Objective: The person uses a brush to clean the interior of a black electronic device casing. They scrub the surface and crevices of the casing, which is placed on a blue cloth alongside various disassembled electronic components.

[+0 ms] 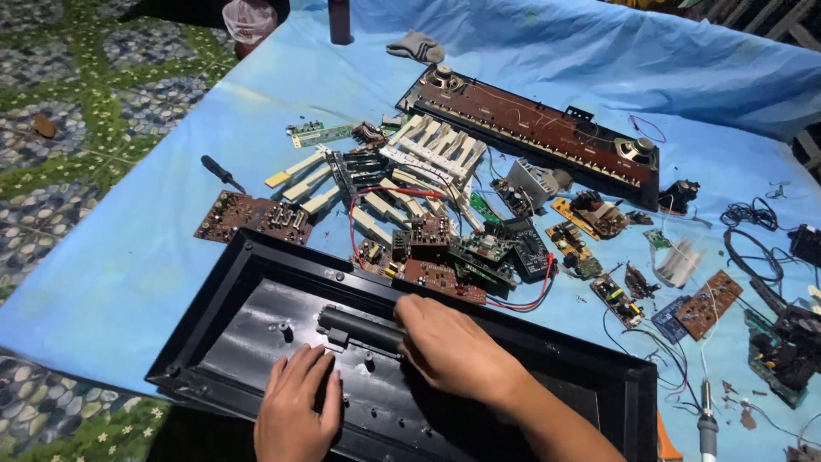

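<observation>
While the blue cloth (128,257) spreads over the whole work surface, you bend over one long black plastic housing (256,282) at its near edge, open side up. Its long axis runs from the near left corner up toward the near right, rising slightly leftward in the head view.

Beyond it, toward the far edge, lies one brown circuit strip (530,128) with a round speaker at each end, two speakers in all; its long axis slants from far left down to the right.

Between the two sits one heap of loose piano keys (428,154), cream and white, too tangled to count, with several brown and green boards (248,216) around it and further boards scattered toward the right edge.

Inside the housing, one dark cylindrical compartment (359,329) lies roughly parallel to the housing's length. Your right hand (453,346) is curled over its right end, fingers closed onto it. Your left hand (299,411) rests flat on the housing floor just below the compartment's left end, fingers together, gripping nothing.

One black-handled screwdriver (221,172) lies near the left edge, tip pointing toward the heap.
</observation>
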